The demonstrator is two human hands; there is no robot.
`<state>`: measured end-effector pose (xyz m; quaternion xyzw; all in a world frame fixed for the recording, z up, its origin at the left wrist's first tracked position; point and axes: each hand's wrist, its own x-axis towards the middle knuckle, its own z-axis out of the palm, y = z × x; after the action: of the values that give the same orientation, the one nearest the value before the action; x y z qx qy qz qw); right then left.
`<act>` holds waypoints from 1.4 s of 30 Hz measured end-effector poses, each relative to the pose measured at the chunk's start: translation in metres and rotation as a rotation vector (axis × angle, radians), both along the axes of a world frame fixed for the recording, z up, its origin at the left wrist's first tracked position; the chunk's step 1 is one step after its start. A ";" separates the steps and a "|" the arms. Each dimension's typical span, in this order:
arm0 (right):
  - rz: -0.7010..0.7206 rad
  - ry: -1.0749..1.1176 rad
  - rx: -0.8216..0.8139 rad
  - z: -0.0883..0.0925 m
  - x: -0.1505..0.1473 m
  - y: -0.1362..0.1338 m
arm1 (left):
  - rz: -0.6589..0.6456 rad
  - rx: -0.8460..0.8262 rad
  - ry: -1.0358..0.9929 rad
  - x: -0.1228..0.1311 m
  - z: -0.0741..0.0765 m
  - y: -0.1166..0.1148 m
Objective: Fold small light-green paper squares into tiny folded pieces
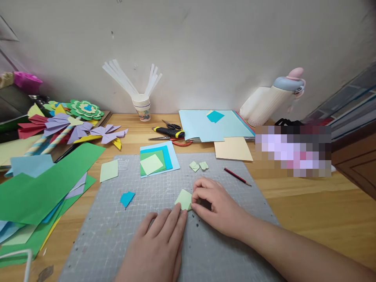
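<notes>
On the grey cutting mat [117,231] lies a small light green piece of paper [184,198], turned cornerwise. My left hand [161,235] rests flat with fingers stretched, the fingertips touching the paper's near edge. At its right corner my right hand [213,201] pinches the paper between thumb and forefinger; the fingers hide that corner. Just beyond are two small folded light green pieces [199,166]. A blue folded paper piece [127,199] sits to the left. Farther back, a stack of blue and green squares [175,162] has a light green square [152,164] on top.
A red-black pencil [236,176] lies at right. Behind the mat are a yellow-black cutter [169,131], scissors [158,138], light blue sheets [202,125] and a paper cup [141,107] of white strips. Green paper strips [53,184] and paper flowers [67,125] crowd the left; a bottle [273,96] leans right.
</notes>
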<state>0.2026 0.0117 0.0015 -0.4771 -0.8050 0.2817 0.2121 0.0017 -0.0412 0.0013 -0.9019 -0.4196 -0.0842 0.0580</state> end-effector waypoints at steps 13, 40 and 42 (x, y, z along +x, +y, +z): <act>-0.062 -0.059 0.015 -0.005 -0.007 0.000 | -0.025 -0.019 -0.038 0.002 -0.002 0.003; -0.080 -0.065 0.026 -0.007 -0.009 0.001 | -0.029 0.031 -0.022 0.003 0.002 0.003; -0.083 -0.064 0.024 -0.008 -0.009 0.002 | -0.029 0.040 -0.017 0.004 0.002 0.003</act>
<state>0.1933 0.0132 -0.0062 -0.5162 -0.7943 0.2477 0.2032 0.0052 -0.0384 0.0031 -0.9058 -0.4054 -0.1010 0.0711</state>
